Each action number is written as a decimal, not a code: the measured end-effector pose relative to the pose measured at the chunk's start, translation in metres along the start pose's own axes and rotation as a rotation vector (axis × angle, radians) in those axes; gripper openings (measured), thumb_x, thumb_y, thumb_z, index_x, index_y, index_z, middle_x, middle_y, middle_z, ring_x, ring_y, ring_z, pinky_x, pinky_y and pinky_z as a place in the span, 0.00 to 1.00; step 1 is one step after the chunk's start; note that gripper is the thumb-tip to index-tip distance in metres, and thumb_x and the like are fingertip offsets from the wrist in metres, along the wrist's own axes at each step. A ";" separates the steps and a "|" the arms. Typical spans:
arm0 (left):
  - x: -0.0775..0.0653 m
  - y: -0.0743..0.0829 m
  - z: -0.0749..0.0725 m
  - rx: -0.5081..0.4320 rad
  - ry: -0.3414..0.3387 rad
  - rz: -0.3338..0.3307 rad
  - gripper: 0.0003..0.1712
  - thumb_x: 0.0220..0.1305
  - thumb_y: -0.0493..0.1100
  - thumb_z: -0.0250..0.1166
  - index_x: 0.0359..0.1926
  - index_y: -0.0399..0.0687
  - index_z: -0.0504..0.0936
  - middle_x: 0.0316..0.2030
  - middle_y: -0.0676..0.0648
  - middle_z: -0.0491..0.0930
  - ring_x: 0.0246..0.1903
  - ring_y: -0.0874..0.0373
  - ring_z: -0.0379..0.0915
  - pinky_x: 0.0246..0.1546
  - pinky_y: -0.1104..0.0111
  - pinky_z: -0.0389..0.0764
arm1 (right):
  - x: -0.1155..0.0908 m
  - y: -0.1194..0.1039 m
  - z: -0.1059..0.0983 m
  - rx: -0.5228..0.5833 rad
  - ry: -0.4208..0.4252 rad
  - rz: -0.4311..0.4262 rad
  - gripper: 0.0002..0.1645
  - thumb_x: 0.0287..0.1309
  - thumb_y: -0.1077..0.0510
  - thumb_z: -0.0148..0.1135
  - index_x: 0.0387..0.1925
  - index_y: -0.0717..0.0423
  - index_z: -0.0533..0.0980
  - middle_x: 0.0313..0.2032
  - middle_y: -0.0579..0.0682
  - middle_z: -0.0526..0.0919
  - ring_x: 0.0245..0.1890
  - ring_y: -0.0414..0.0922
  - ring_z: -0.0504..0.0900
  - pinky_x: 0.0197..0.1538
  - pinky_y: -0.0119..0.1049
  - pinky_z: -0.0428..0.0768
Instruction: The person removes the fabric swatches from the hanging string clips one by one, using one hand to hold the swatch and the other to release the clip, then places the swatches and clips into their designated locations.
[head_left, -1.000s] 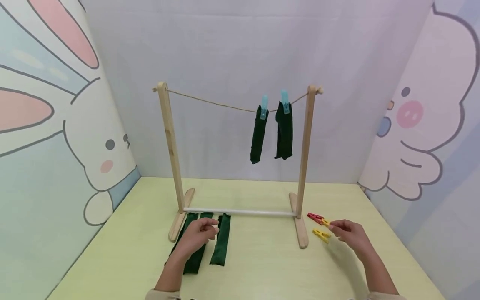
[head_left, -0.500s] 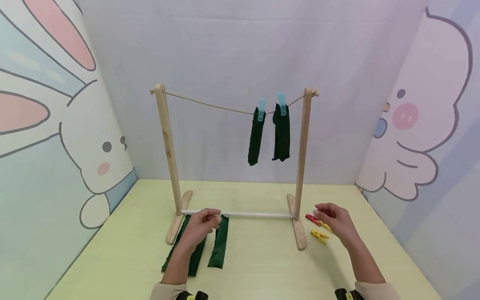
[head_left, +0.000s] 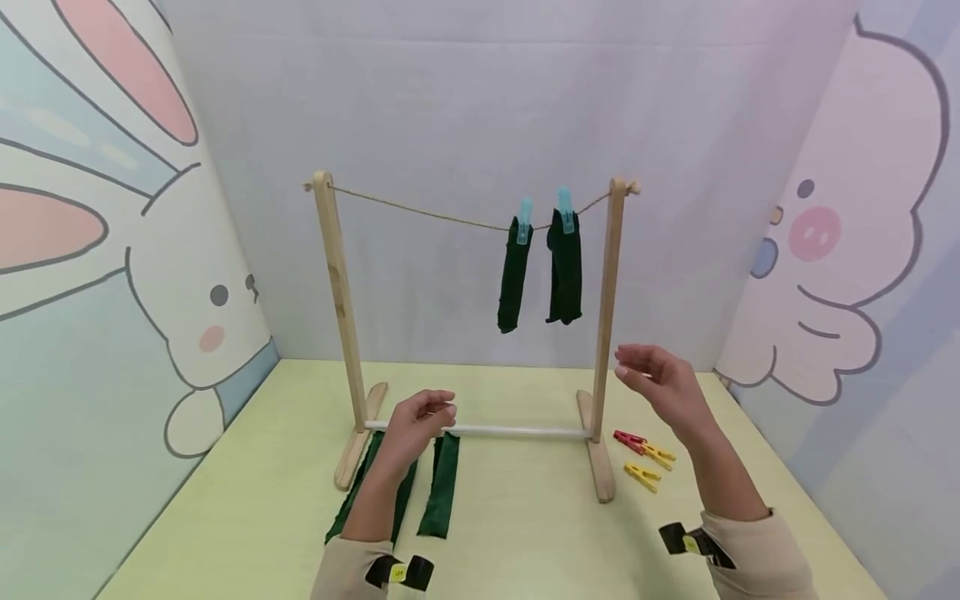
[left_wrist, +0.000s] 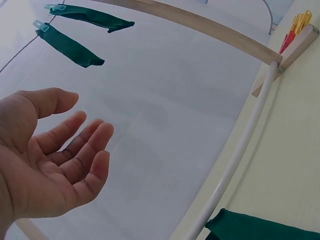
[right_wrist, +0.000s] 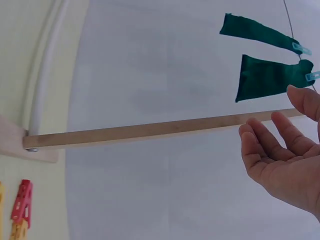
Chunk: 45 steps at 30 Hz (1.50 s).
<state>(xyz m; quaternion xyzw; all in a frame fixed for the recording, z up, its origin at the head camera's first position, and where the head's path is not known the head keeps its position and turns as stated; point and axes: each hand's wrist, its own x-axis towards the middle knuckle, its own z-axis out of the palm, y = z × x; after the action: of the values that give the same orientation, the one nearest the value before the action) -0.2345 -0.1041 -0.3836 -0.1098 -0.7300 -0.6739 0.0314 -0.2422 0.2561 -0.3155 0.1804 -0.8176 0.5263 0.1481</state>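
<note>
Two dark green cloth strips, a narrow one [head_left: 514, 283] and a wider one [head_left: 566, 271], hang from the rope line [head_left: 427, 213]. A light blue clothespin [head_left: 524, 222] grips the narrow strip, and another blue clothespin [head_left: 566, 210] the wider one. My left hand [head_left: 411, 425] hovers above more green strips [head_left: 440, 492] on the table, its fingers loosely bent around nothing. My right hand [head_left: 663, 387] is raised beside the right post, empty and relaxed. Beneath it lie a red clothespin [head_left: 629, 440] and two yellow clothespins [head_left: 642, 477]. Both palms show empty in the wrist views.
A wooden frame with a left post [head_left: 339, 300] and a right post [head_left: 609, 308] carries the rope. A white rod [head_left: 517, 431] joins their feet low over the table [head_left: 525, 517]. Printed side walls and a pale back curtain [head_left: 450, 100] surround it.
My right hand has let go of a yellow clothespin and lifted away from the table. My left hand has risen slightly. The hanging strips stay in place.
</note>
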 end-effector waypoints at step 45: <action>0.082 0.049 0.050 0.043 0.063 0.269 0.21 0.61 0.38 0.63 0.56 0.41 0.75 0.51 0.46 0.75 0.47 0.53 0.75 0.44 0.63 0.76 | 0.104 -0.133 0.011 0.014 -0.002 -0.354 0.22 0.60 0.62 0.60 0.55 0.66 0.71 0.52 0.61 0.75 0.52 0.51 0.74 0.52 0.34 0.73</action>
<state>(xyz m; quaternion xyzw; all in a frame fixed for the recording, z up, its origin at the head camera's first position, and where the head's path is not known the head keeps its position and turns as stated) -0.2991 -0.0416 -0.3246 -0.1848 -0.7216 -0.6508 0.1470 -0.2758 0.1811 -0.1671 0.3233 -0.7695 0.4975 0.2362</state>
